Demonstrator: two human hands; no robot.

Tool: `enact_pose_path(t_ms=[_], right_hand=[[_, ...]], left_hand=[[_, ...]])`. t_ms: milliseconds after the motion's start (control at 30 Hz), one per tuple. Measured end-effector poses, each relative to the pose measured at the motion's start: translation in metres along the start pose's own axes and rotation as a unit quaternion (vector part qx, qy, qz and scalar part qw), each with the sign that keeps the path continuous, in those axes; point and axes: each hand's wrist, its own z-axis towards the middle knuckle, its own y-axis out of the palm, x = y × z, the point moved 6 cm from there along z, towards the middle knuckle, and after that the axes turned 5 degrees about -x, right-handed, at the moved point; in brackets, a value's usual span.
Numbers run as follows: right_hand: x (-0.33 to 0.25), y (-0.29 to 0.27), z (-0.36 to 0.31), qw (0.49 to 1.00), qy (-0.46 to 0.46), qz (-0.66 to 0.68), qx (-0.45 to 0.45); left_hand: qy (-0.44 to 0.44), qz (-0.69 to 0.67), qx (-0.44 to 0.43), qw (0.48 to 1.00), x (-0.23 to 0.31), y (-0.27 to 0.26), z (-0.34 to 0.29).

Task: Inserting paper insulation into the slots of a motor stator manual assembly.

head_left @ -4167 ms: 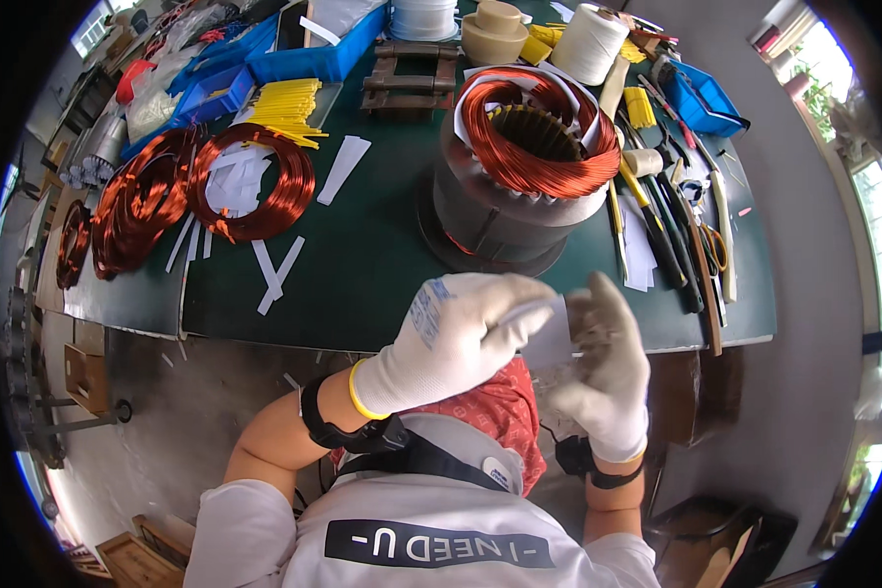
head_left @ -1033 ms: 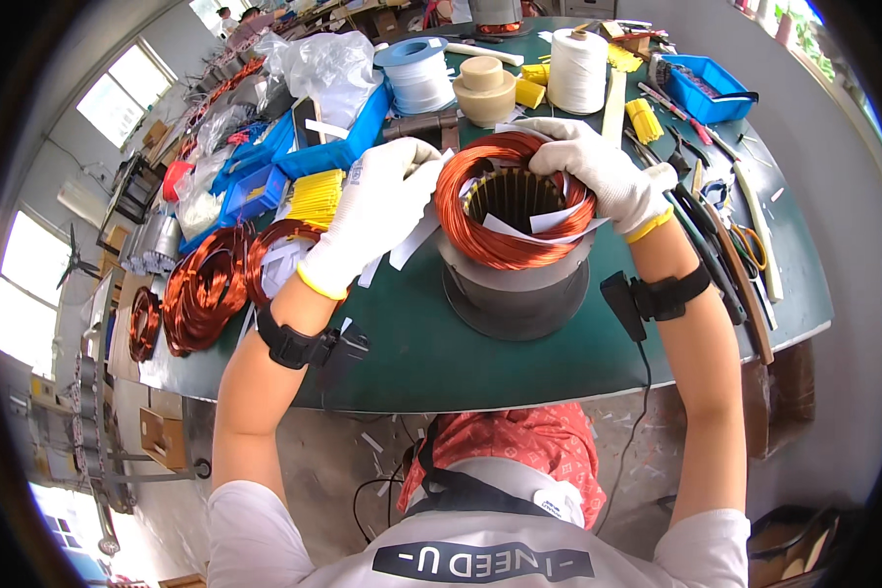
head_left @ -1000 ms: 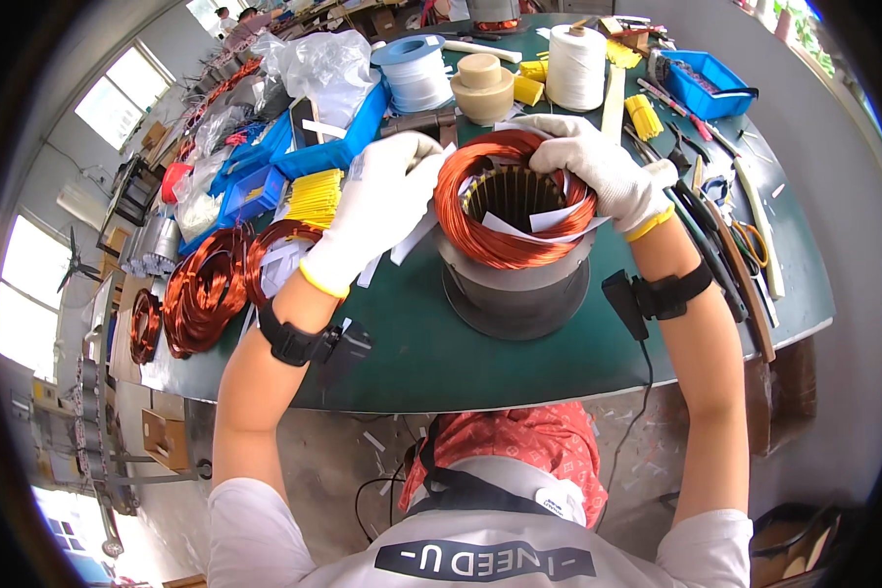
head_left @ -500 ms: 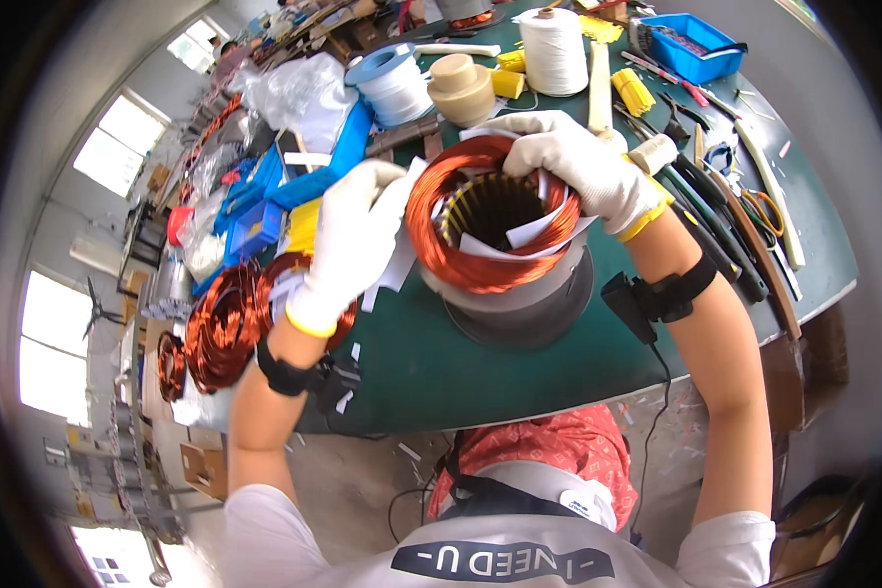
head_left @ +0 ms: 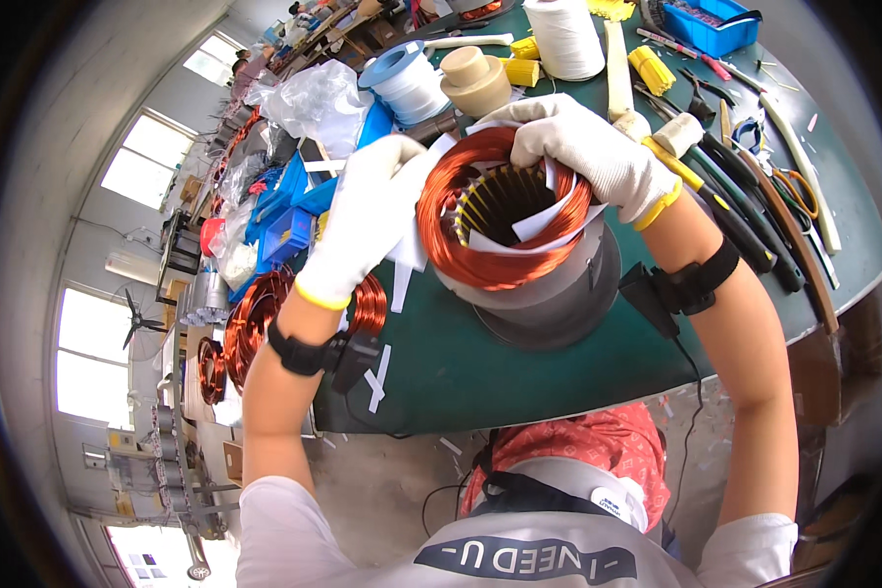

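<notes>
A motor stator [head_left: 549, 304] with a grey metal housing stands on the green table in front of me. A thick ring of copper winding [head_left: 500, 269] rises from its top, and slips of white insulating paper [head_left: 547, 221] stick up inside the ring. My left hand [head_left: 367, 220], in a white glove, is closed at the ring's left side, its fingertips at a white paper piece [head_left: 436, 155]. The fingers of my gloved right hand [head_left: 598, 157] curl over the ring's far right edge. Its fingertips press the winding beside a paper slip.
Loose copper coils [head_left: 255, 318] lie to the left, near blue bins [head_left: 287, 233]. Spools [head_left: 402, 83], a white thread cone [head_left: 564, 39] and yellow bundles [head_left: 652, 69] stand behind the stator. A mallet [head_left: 676, 137] and several long-handled tools lie to the right. Paper strips [head_left: 380, 377] lie near the front edge.
The view has shifted, so the scene sits slightly further right. My left fingertips have stayed near the ring's left side with the paper; my right hand keeps its hold on the winding.
</notes>
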Motion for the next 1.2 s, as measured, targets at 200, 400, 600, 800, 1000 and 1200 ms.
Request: enact_pose_path(t_ms=[200,400,600,800,1000,1200], right_hand=[[-0.003,0.001,-0.006,1.0,-0.005,0.007,0.013],[-0.003,-0.001,-0.002,1.0,-0.021,-0.015,0.014],[0.0,0.001,-0.002,1.0,-0.023,-0.01,0.005],[-0.001,-0.002,-0.004,0.999,-0.037,-0.005,0.013],[0.008,0.0,0.005,0.997,-0.071,0.0,-0.014],[0.001,-0.007,0.0,0.978,-0.131,-0.16,-0.02]], left_hand=[[-0.049,-0.036,-0.084,0.995,-0.006,-0.003,-0.003],[-0.058,-0.075,0.011,0.995,-0.011,0.006,-0.005],[-0.051,-0.095,-0.082,0.991,-0.013,-0.002,-0.005],[-0.11,-0.148,-0.05,0.982,-0.024,0.0,-0.009],[-0.077,-0.192,0.073,0.976,-0.033,0.013,-0.025],[-0.09,-0.185,-0.032,0.978,-0.022,0.007,-0.003]])
